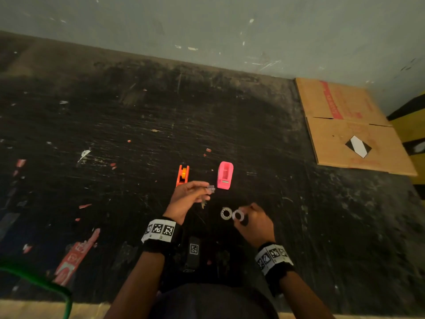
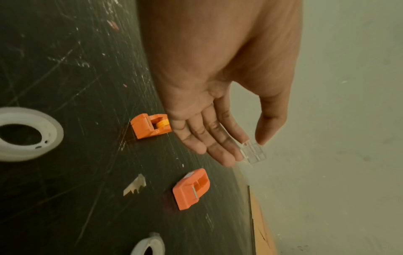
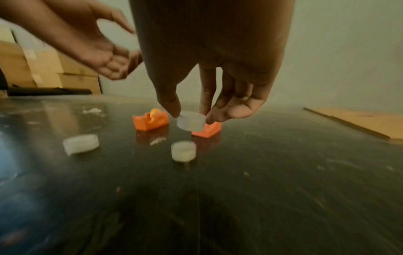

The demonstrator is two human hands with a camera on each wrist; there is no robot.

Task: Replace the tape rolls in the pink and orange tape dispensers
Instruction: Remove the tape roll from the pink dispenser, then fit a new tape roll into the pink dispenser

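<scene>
A small clear plastic spindle (image 2: 254, 152) was pinched between the thumb and straight fingertips of the left hand (image 1: 187, 199), raised above a scuffed black table (image 1: 115, 125). A whitish tape roll (image 3: 191, 122) was held by the thumb and curled fingers of the right hand (image 1: 255, 223), just above the table and beside a second roll (image 1: 226, 213) lying flat. Behind the hands, the orange dispenser (image 1: 182, 174) and the pink dispenser (image 1: 225, 175) were set side by side, apart, with a flattened cardboard box (image 1: 351, 127) at the far right.
</scene>
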